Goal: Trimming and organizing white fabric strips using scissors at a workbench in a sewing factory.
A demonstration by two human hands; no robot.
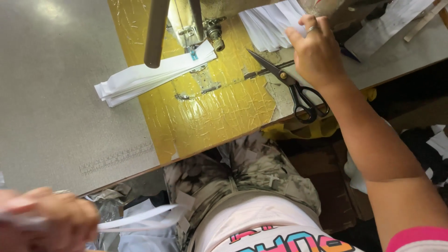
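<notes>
Fingers of your right hand (317, 53) rest spread on the stack of white cut fabric pieces (270, 23) at the far right, its long axis running away from you. Your left hand (46, 217), near left, is clenched on thin white fabric strips (140, 219).

Right hand (317, 51) extended forward, arm outstretched, fingers curled downward; left hand (46, 219) low, near the body, closed, blurred.

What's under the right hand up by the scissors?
A stack of white strips lies under the right hand, fingers on its edge. The part beneath the palm is hidden. The scissors lie beside it, untouched.
</notes>
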